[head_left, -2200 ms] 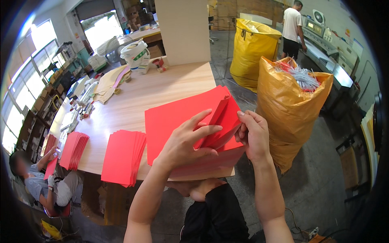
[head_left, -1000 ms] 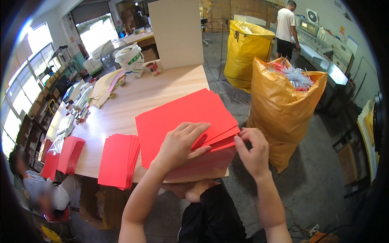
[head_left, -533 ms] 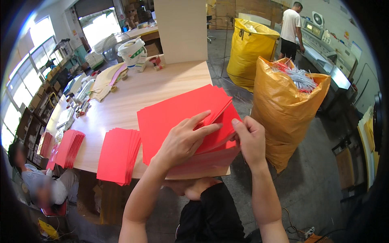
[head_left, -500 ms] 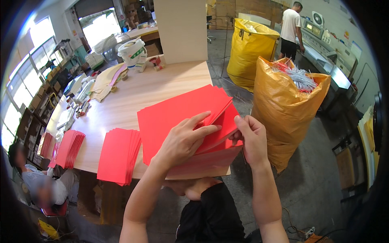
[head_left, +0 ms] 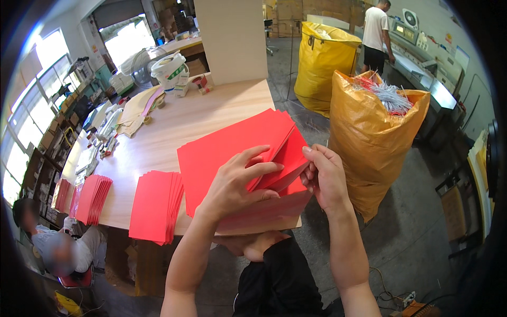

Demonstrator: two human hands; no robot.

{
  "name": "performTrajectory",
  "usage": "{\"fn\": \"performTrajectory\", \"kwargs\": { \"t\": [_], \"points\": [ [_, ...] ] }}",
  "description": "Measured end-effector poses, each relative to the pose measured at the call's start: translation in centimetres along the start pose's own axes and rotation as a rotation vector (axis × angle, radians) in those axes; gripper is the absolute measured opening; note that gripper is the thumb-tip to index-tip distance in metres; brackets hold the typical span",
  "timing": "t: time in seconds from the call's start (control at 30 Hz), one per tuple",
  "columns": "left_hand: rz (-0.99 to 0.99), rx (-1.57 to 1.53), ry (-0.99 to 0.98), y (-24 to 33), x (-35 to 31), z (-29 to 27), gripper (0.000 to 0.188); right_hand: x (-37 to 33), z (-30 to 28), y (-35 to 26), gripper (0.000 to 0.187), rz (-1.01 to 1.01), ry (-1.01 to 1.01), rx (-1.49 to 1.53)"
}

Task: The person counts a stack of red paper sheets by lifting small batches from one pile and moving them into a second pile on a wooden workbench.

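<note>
A stack of flat red paper pieces (head_left: 227, 142), perhaps sheets or envelopes, lies at the table's near right corner. My left hand (head_left: 237, 177) rests on its near right part, fingers spread, thumb apart near the front edge. At the stack's right corner, my right hand (head_left: 325, 174) pinches a red sheet (head_left: 291, 161) between thumb and fingers. This sheet bends away from the pieces above, leaving a gap between them. Whether the pinch takes in more than one piece cannot be told. A fanned red pile (head_left: 156, 203) lies left of my left hand.
More red bundles (head_left: 95, 198) lie along the wooden table (head_left: 211, 108). Tools, tape rolls and a white bucket (head_left: 170, 71) stand farther back. An orange sack (head_left: 375, 142) of strips and a yellow sack (head_left: 327, 68) stand right. One person sits left; another stands at a machine.
My right hand has drawn the corner of the red sheet slightly toward me, and the gap beneath the upper pieces has widened. My left fingers have shifted a little on the stack.
</note>
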State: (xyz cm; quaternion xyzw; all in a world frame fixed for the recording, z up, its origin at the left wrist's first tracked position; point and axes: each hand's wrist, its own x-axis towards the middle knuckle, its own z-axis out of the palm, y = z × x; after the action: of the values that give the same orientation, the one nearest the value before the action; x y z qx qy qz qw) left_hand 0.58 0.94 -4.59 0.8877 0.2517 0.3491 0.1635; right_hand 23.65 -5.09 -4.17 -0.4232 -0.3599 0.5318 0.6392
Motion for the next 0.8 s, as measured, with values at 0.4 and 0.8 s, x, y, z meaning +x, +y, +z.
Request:
{"fn": "performTrajectory", "kwargs": {
  "t": [0.4,0.8],
  "points": [
    [-0.039,-0.16,-0.017,-0.7,-0.1,0.0,0.057,-0.2,-0.6,-0.3,0.046,-0.078,-0.066,-0.213],
    [0.02,0.112,-0.028,0.6,0.1,0.4,0.054,0.7,0.0,1.4,0.043,-0.513,0.013,-0.617]
  ]
}}
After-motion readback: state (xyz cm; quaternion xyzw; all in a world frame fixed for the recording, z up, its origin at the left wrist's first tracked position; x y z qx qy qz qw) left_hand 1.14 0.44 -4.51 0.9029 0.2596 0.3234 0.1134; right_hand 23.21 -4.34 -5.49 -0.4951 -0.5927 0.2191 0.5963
